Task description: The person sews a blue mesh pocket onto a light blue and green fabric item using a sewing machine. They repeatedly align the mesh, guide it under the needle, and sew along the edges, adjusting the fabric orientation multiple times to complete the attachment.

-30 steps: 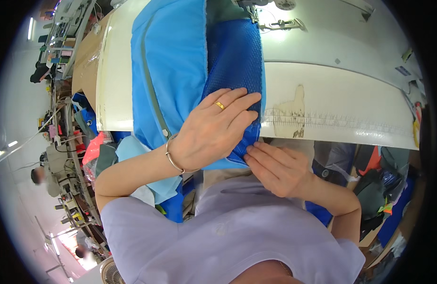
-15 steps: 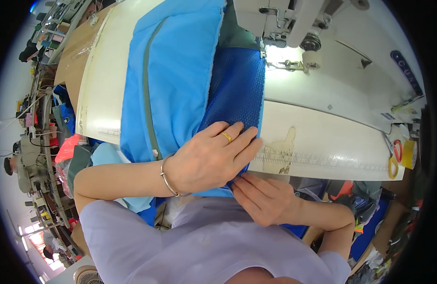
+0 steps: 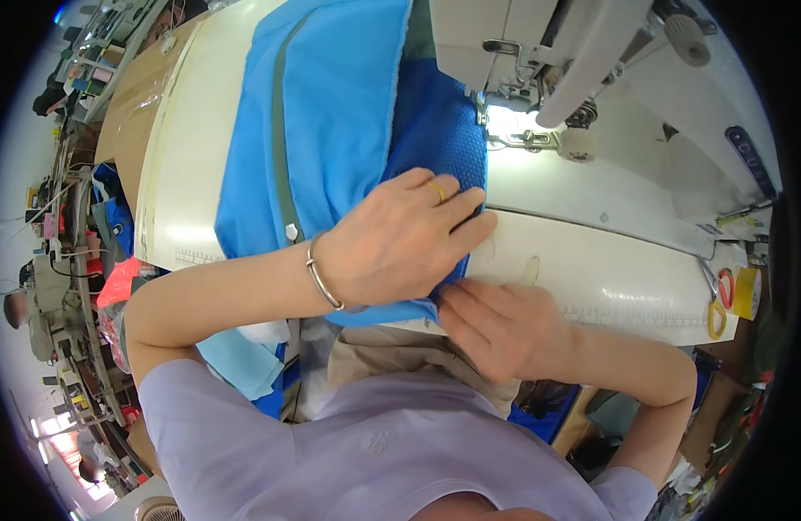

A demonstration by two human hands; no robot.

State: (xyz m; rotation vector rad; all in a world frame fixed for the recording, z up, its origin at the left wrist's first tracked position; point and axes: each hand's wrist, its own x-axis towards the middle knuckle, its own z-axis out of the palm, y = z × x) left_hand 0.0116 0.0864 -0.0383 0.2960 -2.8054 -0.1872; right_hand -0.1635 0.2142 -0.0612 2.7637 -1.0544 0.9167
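A light-blue fabric piece (image 3: 340, 113) with a grey zipper (image 3: 281, 130) lies across the sewing table, with darker blue mesh fabric (image 3: 435, 130) along its right side. The mesh's right edge runs up to the sewing machine's presser foot (image 3: 482, 111). My left hand (image 3: 409, 230), wearing a ring and a bangle, lies on the mesh with its fingers stretched out. Just nearer to me, my right hand (image 3: 505, 326) has its fingertips closed on the near right edge of the blue mesh fabric. The left hand partly hides the cloth beneath it.
The sewing machine (image 3: 713, 113) fills the upper right, its lamp lit. Scissors (image 3: 715, 300) and a yellow tape roll (image 3: 747, 293) sit at the table's right end. A printed ruler (image 3: 635, 315) runs along the front edge. Light-blue cloth (image 3: 240, 360) hangs below the table at left.
The mesh and both hands have moved away from me, toward the presser foot. More of my trousers shows below the cloth. The camera view has shifted slightly.
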